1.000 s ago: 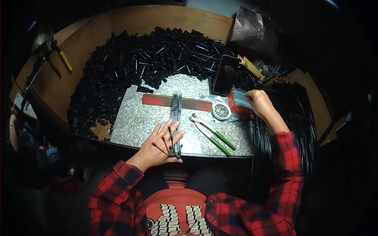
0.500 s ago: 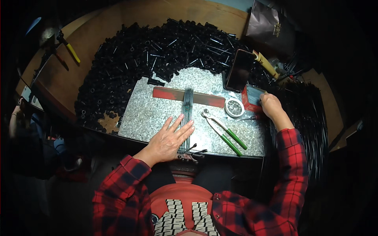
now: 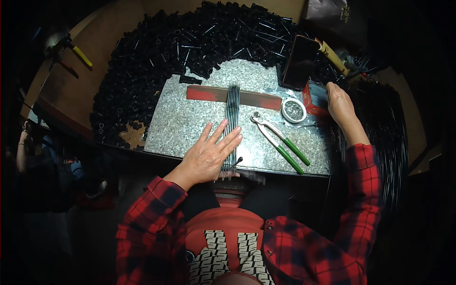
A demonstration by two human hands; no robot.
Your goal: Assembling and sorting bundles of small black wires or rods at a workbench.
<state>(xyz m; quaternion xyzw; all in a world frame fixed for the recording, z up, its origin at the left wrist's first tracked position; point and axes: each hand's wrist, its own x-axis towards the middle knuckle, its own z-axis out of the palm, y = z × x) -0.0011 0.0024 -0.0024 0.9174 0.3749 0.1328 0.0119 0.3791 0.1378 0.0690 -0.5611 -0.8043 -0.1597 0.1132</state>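
Observation:
My left hand point(image 3: 207, 153) lies flat with its fingers stretched across a row of thin dark rods point(image 3: 232, 102). The rods rest side by side over a red-and-brown bar point(image 3: 202, 93) on a speckled grey board point(image 3: 171, 128). Near the board's front edge, a dark knobbed end point(image 3: 240, 159) sticks out beside that hand; a dark shape below it is blurred. My right hand point(image 3: 340, 103) has its fingers curled together at the right side of a red box point(image 3: 313, 99), which holds grey-blue contents. Whatever those fingers pinch is hidden.
Green-handled pliers point(image 3: 282, 142) lie right of the rods. A round white dish point(image 3: 294, 110) of small bits sits by the box. Behind stands a dark phone point(image 3: 301, 61). Black parts point(image 3: 156, 52) are heaped along the back and left; long dark rods point(image 3: 389, 142) bunch at the right.
The whole view has shifted, so the board sits higher in the picture. Knobbed ends by my left hand have moved, one now blurred. My right hand stays at the box.

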